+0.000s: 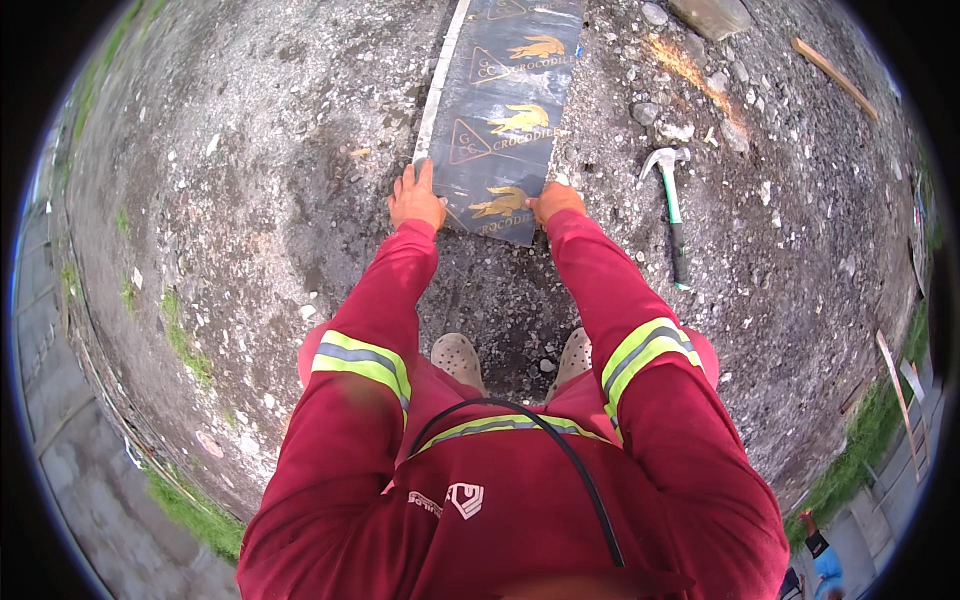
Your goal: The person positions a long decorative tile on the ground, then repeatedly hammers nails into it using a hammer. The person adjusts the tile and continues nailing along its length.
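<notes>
A long dark grey board (506, 92) with gold and brown printing lies on the gravel ahead of me, running away to the top edge of the picture. Along its left side runs a pale narrow strip (437, 100). My left hand (418, 200) grips the board's left edge near its close end, fingers pointing forward along the pale strip. Opposite it, my right hand (556, 201) is closed round the right edge, thumb on the printed face. The fingers under the board are hidden. To the right lies a claw hammer (672, 205) with a green and black handle, touched by neither hand.
Rough gravel ground (280, 180) surrounds the board. A big stone (712, 17) and a wooden stick (834, 78) lie at the far right. My shoes (459, 358) stand just behind the board's near end. At the lower right edge another person (826, 565) shows small.
</notes>
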A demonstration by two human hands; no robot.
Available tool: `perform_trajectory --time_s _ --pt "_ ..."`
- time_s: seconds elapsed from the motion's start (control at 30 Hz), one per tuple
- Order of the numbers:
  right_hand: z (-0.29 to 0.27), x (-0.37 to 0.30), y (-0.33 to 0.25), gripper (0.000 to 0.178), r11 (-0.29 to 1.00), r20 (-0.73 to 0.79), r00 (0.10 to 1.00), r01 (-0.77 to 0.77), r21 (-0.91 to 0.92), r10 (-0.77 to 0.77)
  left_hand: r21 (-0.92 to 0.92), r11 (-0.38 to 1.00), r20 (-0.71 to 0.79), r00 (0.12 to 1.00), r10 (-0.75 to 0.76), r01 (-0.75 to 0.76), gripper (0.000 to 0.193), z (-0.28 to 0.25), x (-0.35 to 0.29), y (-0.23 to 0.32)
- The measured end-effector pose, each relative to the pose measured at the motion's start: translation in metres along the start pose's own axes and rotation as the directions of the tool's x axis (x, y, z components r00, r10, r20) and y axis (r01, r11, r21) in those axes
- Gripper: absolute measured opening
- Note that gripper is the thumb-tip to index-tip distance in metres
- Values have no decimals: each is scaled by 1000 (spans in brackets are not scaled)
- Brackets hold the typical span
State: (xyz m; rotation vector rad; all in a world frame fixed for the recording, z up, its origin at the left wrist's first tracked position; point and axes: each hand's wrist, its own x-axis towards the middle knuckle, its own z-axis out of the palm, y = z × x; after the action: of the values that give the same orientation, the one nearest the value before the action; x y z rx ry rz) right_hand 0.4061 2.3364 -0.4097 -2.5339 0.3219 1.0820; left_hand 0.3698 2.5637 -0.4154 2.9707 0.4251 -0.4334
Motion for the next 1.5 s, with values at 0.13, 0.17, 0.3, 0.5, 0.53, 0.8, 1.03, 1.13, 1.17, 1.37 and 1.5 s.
perform_trajectory --time_s 0.13,0.17,0.3,0.5,0.53,0.8,1.03,1.13,1.17,1.37,1.5 --pt "8 8 6 42 1000 -2 1000 26 -6 -26 -8 974 197 955 222 -225 87 -12 -10 63" --pt "10 13 10 41 999 3 999 38 -14 -38 -22 971 262 936 236 -239 89 -13 -11 75" --pt "-20 49 54 47 870 284 888 432 -239 -363 18 989 379 917 127 -144 91 -15 -10 95" --pt "-118 57 196 55 888 -74 995 27 -458 -69 30 997 440 896 54 -75 91 -16 -8 109" --pt "-122 52 216 58 907 -131 991 -40 -420 -17 46 995 441 896 58 -87 92 -16 -8 109" --pt "-57 52 273 54 937 -142 961 -266 -227 239 78 988 408 908 92 -136 95 -5 -9 106" --pt "-53 -8 271 37 991 -378 917 -113 71 131 70 990 445 892 77 -121 96 -5 -6 107" --pt "-55 -66 268 37 997 -257 965 43 -64 -58 77 990 441 895 70 -116 96 -7 -5 111" --pt "-54 -79 265 39 978 -194 963 165 -131 -189 84 990 429 901 64 -111 96 -7 -5 111" --pt "-1 -83 229 43 711 302 773 633 -308 -558 110 987 436 898 60 -120 95 -2 -6 109" --pt "35 -73 207 41 582 406 629 774 -250 -663 111 982 414 905 91 -150 94 0 -6 106"
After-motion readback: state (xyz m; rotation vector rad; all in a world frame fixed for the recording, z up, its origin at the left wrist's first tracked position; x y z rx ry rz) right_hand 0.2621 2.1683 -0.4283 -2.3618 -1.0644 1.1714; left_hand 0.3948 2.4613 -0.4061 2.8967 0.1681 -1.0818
